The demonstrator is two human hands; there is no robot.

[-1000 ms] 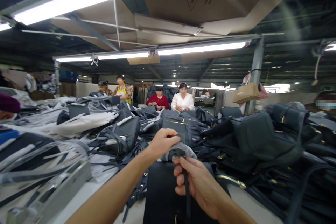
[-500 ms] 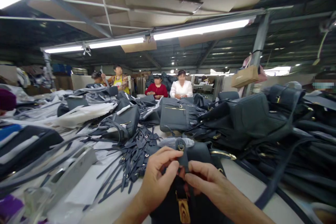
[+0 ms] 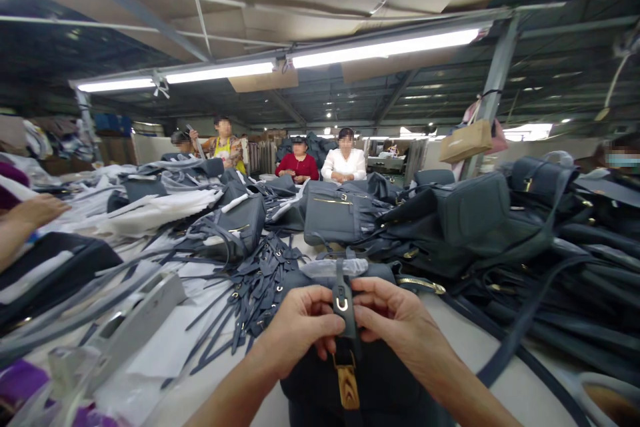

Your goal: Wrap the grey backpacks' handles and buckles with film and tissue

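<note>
A dark blue-grey bag lies at the bottom centre, close to me. My left hand pinches the left edge of a dark strap tab that carries a gold U-shaped piece. On the tab's other side, the fingers of my right hand are closed on its right edge. Just below both hands, a gold buckle with a wood-patterned tag hangs on the bag's front. Clear plastic wrap covers the handle above.
Small dark straps with gold rings lie in a heap left of the bag. Finished-looking bags are piled behind and right. A grey metal block stands left. A co-worker's hand reaches in at far left. Several people sit or stand beyond.
The tab now faces me with its gold U-shaped piece showing between my hands. My right hand has moved up beside it. A co-worker's hand has come into view at left.
</note>
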